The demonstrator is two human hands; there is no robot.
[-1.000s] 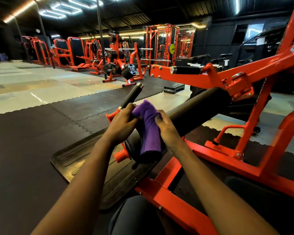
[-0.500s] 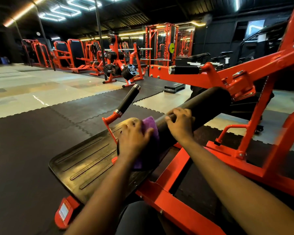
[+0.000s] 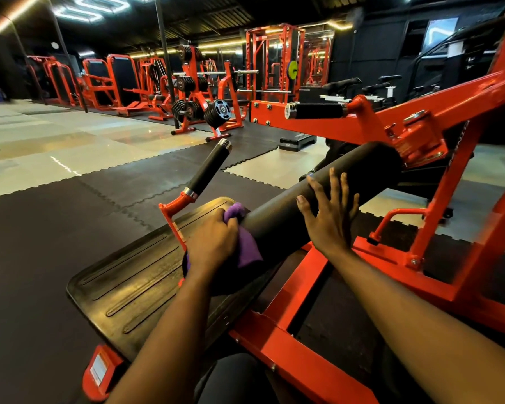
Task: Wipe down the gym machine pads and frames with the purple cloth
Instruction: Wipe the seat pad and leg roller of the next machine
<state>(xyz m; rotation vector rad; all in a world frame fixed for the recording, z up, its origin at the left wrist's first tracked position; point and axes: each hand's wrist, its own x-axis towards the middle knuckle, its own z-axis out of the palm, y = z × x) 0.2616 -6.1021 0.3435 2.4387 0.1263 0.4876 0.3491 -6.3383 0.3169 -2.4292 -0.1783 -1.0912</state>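
A long black roller pad runs from the centre up to the right, fixed to the orange machine frame. My left hand presses the purple cloth against the near left end of the pad, fingers closed on it. My right hand lies flat on the pad's middle, fingers spread, holding nothing. The pad's near end is partly hidden by the cloth and my left hand.
A black ribbed foot plate lies below my left hand. A black handle grip on an orange bracket juts up behind it, and another grip sits higher. Weight racks and other orange machines stand beyond the floor mats.
The cloth passed from both hands to my left hand alone at the pad's near end. My right hand let go, slid up the pad and opened flat with spread fingers.
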